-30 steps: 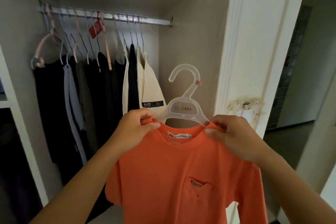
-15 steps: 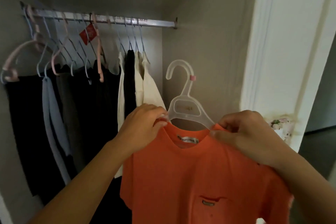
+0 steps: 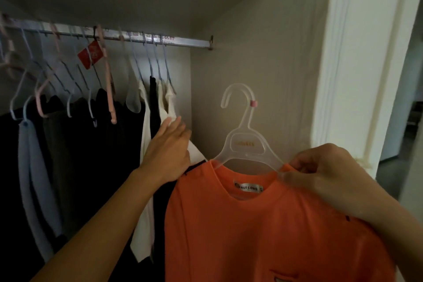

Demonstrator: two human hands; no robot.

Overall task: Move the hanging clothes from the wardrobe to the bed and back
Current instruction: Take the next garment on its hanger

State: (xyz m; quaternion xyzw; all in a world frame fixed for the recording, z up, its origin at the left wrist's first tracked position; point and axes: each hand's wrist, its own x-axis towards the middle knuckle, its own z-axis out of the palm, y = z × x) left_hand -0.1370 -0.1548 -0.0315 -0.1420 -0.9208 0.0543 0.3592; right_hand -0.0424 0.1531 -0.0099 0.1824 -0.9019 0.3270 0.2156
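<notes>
Wardrobe walls in pale grey close the scene, with a white door frame [image 3: 357, 75] on the right. Nearest to the camera hangs the orange shirt [image 3: 263, 224], on a clear plastic hanger [image 3: 246, 142], low and to the right of centre, in front of the open wardrobe. The right hand [image 3: 320, 174] pinches the shirt's right shoulder together with the hanger arm, so it alone carries both. The shirt looks soft and light and would slide off easily; the hanger is stiff and smooth, so I judge the neck below the hook is the safer place to hold for lifting it to the rail. A little farther, the left hand [image 3: 170, 149] is released, with fingers straight, and presses against the cream clothes [image 3: 146, 167] as if to make room. Farther back, dark clothes [image 3: 91, 155] fill the left side. At the far top runs the rail [image 3: 183, 40], bare at its right end.
</notes>
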